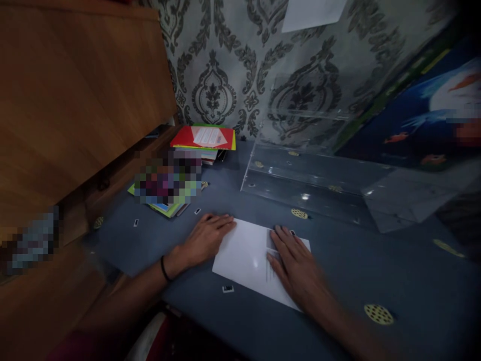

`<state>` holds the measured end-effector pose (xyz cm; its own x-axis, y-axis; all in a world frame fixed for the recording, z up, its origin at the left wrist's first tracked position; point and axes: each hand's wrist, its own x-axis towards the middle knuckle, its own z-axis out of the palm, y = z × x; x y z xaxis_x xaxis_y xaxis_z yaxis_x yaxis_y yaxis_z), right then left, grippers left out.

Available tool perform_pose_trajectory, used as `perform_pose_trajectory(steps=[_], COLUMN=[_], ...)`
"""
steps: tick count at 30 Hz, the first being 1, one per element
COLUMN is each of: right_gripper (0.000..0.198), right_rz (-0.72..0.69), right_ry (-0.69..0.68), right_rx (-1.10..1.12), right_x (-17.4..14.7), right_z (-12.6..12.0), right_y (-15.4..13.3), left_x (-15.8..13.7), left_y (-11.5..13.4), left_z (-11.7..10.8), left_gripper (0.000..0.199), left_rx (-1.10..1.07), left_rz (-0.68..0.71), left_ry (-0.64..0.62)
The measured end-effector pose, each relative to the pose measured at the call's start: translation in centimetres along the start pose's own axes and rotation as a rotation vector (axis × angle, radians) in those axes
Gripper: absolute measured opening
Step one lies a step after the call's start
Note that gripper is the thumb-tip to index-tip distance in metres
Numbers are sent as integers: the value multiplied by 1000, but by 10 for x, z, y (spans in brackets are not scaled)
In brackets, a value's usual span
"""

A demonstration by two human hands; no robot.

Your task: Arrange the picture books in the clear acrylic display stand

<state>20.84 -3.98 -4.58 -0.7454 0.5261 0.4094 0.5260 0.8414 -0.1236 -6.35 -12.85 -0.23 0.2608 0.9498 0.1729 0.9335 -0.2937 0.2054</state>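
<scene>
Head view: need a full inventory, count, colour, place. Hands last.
white sheet: 1, white, on the table under the hands
table: 1, blue-grey, centre
yellow spotted prints: several, yellow and black, across the table
front stack: 1, green-edged, top pixelated, table's left side
back stack: 1, mixed, behind it
red folder: 1, red, atop the back stack
clear rack: 1, transparent, table's back
illustrated cover: 1, mostly dark blue, upper right
wall paper: 1, white, top
wallpaper: 1, grey-patterned, back
wooden cabinet: 1, brown, left
wristband: 1, black, left wrist
left hand: 1, sheet's left edge
right hand: 1, sheet's right part
</scene>
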Motion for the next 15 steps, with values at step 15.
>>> perform_pose_trajectory(steps=[15], right_gripper=[52], right_rz=[-380], right_ry=[-430], right_rx=[311], right_x=[48], right_z=[-21], right_y=[-93], left_x=[-1], left_y=[-13], left_z=[13], left_gripper=[55], left_rx=[-8], left_rz=[-13], left_ry=[160])
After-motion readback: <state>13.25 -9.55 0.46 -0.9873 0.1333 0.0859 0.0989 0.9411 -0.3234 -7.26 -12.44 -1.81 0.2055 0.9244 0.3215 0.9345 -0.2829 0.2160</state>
